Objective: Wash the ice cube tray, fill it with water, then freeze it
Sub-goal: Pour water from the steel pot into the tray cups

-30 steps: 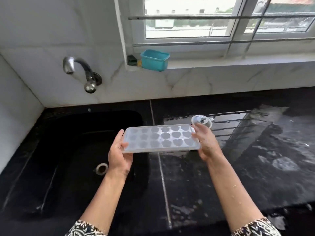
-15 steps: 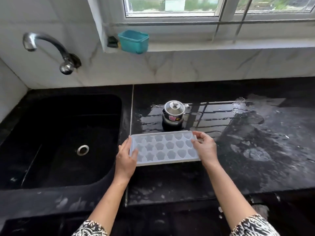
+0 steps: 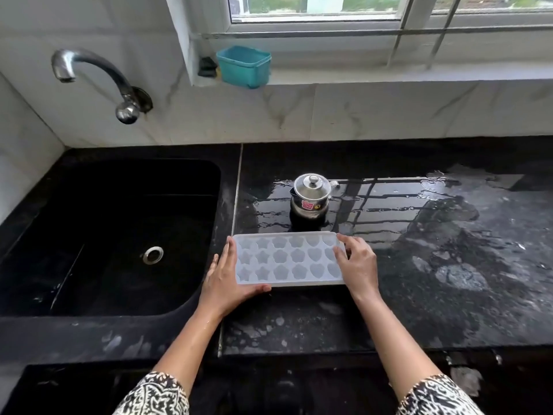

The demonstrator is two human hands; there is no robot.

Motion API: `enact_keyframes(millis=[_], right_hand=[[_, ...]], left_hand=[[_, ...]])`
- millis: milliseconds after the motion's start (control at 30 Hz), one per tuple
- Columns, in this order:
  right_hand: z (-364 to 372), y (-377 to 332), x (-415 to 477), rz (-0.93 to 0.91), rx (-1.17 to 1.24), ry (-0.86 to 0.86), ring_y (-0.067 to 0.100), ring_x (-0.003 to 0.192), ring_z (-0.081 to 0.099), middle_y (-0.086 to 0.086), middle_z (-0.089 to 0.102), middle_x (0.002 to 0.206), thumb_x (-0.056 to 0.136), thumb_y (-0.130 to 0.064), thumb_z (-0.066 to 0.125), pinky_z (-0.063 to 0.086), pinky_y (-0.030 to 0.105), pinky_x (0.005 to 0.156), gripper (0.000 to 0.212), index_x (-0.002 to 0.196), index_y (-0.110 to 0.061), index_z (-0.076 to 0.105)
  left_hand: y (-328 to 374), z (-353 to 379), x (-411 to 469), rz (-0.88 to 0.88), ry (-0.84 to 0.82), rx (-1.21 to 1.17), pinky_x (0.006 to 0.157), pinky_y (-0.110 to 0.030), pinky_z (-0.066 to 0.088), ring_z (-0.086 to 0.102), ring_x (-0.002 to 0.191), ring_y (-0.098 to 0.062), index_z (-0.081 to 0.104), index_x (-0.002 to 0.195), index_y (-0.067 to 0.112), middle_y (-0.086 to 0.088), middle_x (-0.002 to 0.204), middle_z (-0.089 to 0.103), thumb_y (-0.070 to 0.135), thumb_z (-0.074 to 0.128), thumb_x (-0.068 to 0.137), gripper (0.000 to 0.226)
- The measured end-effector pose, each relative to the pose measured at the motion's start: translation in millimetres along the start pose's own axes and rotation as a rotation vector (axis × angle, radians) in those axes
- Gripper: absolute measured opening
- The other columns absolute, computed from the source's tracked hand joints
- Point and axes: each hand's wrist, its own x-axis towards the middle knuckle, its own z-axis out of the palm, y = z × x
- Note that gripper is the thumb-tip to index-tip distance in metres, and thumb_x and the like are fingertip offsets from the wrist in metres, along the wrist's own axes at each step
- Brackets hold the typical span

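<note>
Head view is showing the ice cube tray (image 3: 288,259) lying level at the worktop (image 3: 449,280), just right of the sink (image 3: 104,235) and just in front of a steel pot (image 3: 311,196); whether it is resting or hovering is not resolving. The left hand (image 3: 226,280) is clasping the near-left corner, fingers flat along the short end, thumb along the front edge. The right hand (image 3: 357,265) is curling over the right end. Cell contents are not showing.

Risks: the worktop is looking wet, so a pushed tray is likely sliding; tilting is spilling any water; moving forward is striking the pot. The tray's left end is sitting close to the sink rim. Open room is lying to the right and toward the person
</note>
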Motion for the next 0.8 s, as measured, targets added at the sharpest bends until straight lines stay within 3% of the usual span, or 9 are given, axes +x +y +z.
enact_keyframes(millis=[133,267,367,433,533,667,800], right_hand=[[-12.5,-8.6,26.4,0.066,0.099,-0.027,0.015,0.096,0.057,0.001,0.058,0.108,0.086,-0.024,0.067,0.047,0.028,0.082,0.023,0.107,-0.015,0.066],[-21.7,-31.3,84.2,0.112,0.286,-0.031,0.017,0.112,0.054,0.004,0.056,0.124,0.093,-0.031,0.055,0.047,0.032,0.091,0.037,0.127,-0.015,0.054],[-18.1,-42.4,121.0,0.095,0.341,-0.184,0.016,0.119,0.050,0.003,0.053,0.131,0.097,-0.037,0.047,0.043,0.032,0.098,0.043,0.134,-0.016,0.048],[-10.9,-42.2,135.2,0.116,0.320,-0.298,0.017,0.112,0.053,0.004,0.058,0.121,0.097,-0.042,0.045,0.044,0.035,0.095,0.039,0.124,-0.016,0.055],[-0.6,-32.4,139.7,0.170,0.442,-0.326,0.021,0.094,0.059,0.004,0.065,0.095,0.093,-0.043,0.053,0.046,0.038,0.087,0.026,0.090,-0.019,0.063],[12.0,-25.0,134.3,0.284,0.916,-0.259,0.006,0.058,0.051,-0.008,0.057,0.058,0.090,-0.019,0.062,0.043,0.022,0.066,0.016,0.075,-0.014,0.061],[25.9,-32.4,131.1,0.332,1.148,-0.147,0.003,0.051,0.052,-0.007,0.062,0.055,0.088,-0.001,0.057,0.043,0.016,0.056,0.022,0.069,-0.010,0.061]], left_hand=[[-1.0,-0.5,1.3,-0.016,0.002,0.006,0.120,-0.042,0.007,0.000,0.148,-0.027,-0.015,0.151,0.027,0.011,0.160,-0.009,0.085,0.060,0.043,0.143],[-2.7,-0.1,2.5,-0.014,0.007,0.008,0.120,-0.043,0.009,0.001,0.148,-0.028,-0.013,0.151,0.028,0.017,0.156,-0.011,0.093,0.052,0.037,0.147],[-2.4,0.0,1.6,-0.018,0.011,0.001,0.119,-0.044,0.010,0.001,0.148,-0.029,-0.013,0.151,0.029,0.018,0.155,-0.011,0.094,0.051,0.035,0.148],[-3.8,0.5,3.1,-0.022,0.016,0.010,0.119,-0.045,0.010,0.001,0.148,-0.030,-0.012,0.151,0.030,0.019,0.154,-0.012,0.100,0.045,0.029,0.152],[-5.8,1.5,3.4,-0.002,0.030,0.028,0.120,-0.046,0.011,0.002,0.148,-0.028,-0.011,0.152,0.029,0.021,0.152,-0.013,0.103,0.040,0.028,0.153],[-4.8,2.5,4.7,-0.007,0.037,0.036,0.120,-0.044,0.010,0.002,0.148,-0.027,-0.011,0.152,0.029,0.021,0.153,-0.012,0.102,0.040,0.029,0.152],[-9.0,5.3,6.1,-0.001,0.039,0.047,0.121,-0.043,0.009,0.003,0.148,-0.024,-0.012,0.152,0.030,0.018,0.157,-0.010,0.101,0.043,0.033,0.149]])
